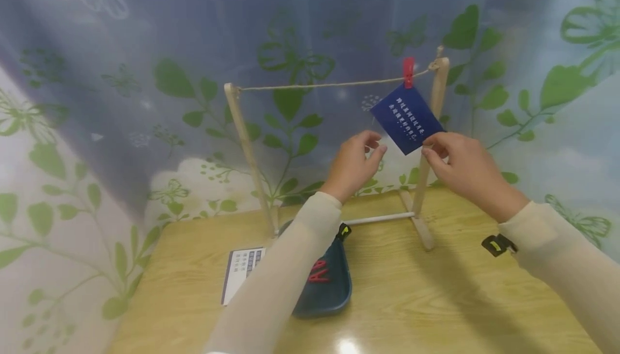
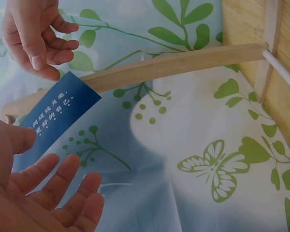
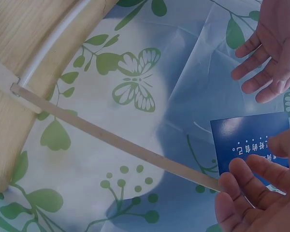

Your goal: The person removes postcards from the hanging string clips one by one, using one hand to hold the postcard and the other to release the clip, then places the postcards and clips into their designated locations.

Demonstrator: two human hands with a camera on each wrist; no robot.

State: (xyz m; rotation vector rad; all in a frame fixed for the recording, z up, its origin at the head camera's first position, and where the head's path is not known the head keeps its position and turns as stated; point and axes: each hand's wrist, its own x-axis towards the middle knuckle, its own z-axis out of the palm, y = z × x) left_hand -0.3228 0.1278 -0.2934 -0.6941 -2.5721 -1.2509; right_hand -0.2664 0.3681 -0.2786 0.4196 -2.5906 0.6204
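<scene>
A dark blue card with white writing hangs tilted, one corner upward, from a red clothespin on a thin string. The string spans a wooden frame, and the card hangs near its right post. My left hand is held just left of the card's lower part, fingers loosely bent and apart from it. At the card's right corner is my right hand, thumb and forefinger close to the edge; the left wrist view shows its fingers loosely spread, and any touch is unclear.
Below my left forearm, a dark tray holding red pieces stands on the wooden table, partly hidden. White printed cards lie left of it. A patterned curtain hangs behind the frame. The frame's foot rests on the table.
</scene>
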